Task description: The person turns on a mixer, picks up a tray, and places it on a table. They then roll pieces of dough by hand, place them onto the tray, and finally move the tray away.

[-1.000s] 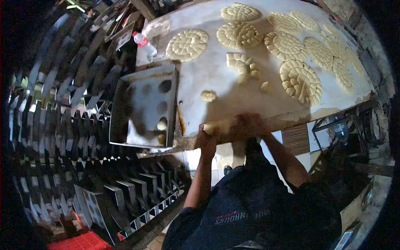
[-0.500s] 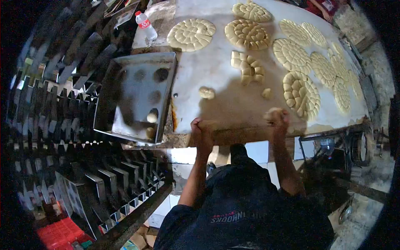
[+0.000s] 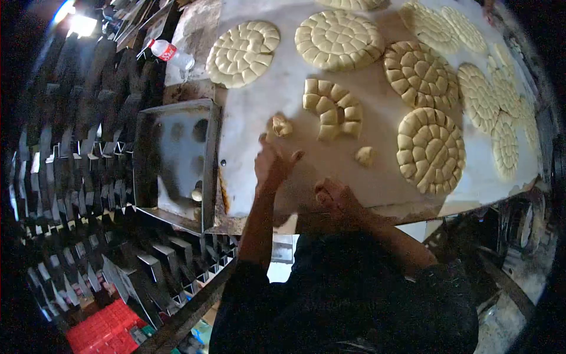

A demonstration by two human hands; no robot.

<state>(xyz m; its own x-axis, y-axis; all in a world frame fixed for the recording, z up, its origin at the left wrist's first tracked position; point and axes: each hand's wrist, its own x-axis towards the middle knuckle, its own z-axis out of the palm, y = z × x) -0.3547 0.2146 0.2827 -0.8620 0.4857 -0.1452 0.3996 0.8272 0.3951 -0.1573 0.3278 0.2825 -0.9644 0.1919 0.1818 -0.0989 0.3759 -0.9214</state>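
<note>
My left hand (image 3: 271, 166) is over the table near its front, thumb and forefinger apart, nothing seen in it. Just beyond its fingertips lies a small torn dough piece (image 3: 282, 125). My right hand (image 3: 333, 196) is closed, knuckles up, close to the front edge; whether it holds anything is hidden. Ahead of the hands rests a partly cut-away slab of scored dough (image 3: 333, 109), with a smaller dough lump (image 3: 365, 156) to its right. Round scored dough discs lie about, among them one at right (image 3: 431, 150) and one at the back (image 3: 339, 40).
To the left, a deep metal tray (image 3: 217, 135) holds a dough ball (image 3: 197, 194). A plastic bottle (image 3: 171, 54) with a red cap lies tilted behind it. Dark racks of stacked pans (image 3: 76, 147) fill the left side, above a red crate (image 3: 106, 330). More dough discs (image 3: 479, 97) cover the right side.
The view has shifted. My left hand has moved forward toward the torn dough piece and its fingers have spread. My right hand has come inward, nearer the left, and stays closed.
</note>
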